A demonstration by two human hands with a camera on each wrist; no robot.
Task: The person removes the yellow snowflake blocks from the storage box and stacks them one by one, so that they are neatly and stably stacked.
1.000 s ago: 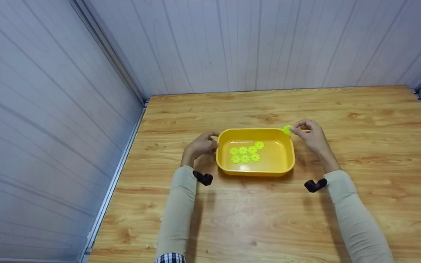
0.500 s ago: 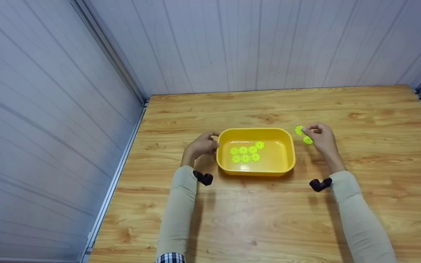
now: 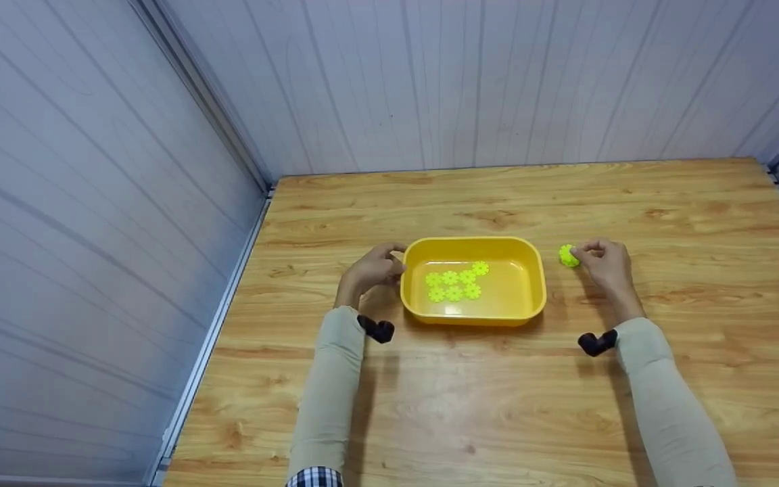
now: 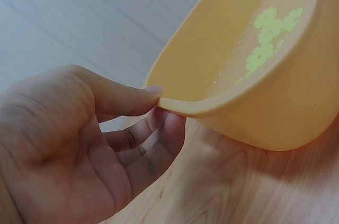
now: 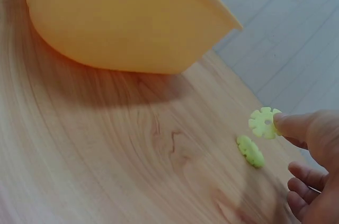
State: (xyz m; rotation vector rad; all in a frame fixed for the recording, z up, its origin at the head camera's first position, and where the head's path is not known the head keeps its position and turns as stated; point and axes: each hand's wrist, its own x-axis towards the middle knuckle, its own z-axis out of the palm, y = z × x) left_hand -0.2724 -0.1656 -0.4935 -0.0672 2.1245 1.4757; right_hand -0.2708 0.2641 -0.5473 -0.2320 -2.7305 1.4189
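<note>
In the head view a yellow plastic tub (image 3: 512, 287) stands on the wooden table, with several neon-yellow flower-shaped discs (image 3: 467, 277) lying flat on its floor. My left hand (image 3: 370, 270) is at the tub's left end; the left wrist view shows thumb and fingers pinching the rim (image 4: 183, 107). Right of the tub, my right hand (image 3: 607, 266) pinches a notched flower disc (image 3: 567, 255) by its edge. Just below that one, in the right wrist view, another flower disc (image 5: 250, 151) is on the table. A small gap shows between the two discs (image 5: 258, 124).
The wood-grain table (image 3: 470, 406) reaches back to a pale panelled wall (image 3: 443, 81). A second panelled wall (image 3: 92, 237) runs along the left side. Dark camera mounts (image 3: 596, 343) stick out from both wrists.
My right hand has carried the flower disc from the tub's right rim rightward and down, to above the other disc on the table. The left hand and the tub have stayed put.
</note>
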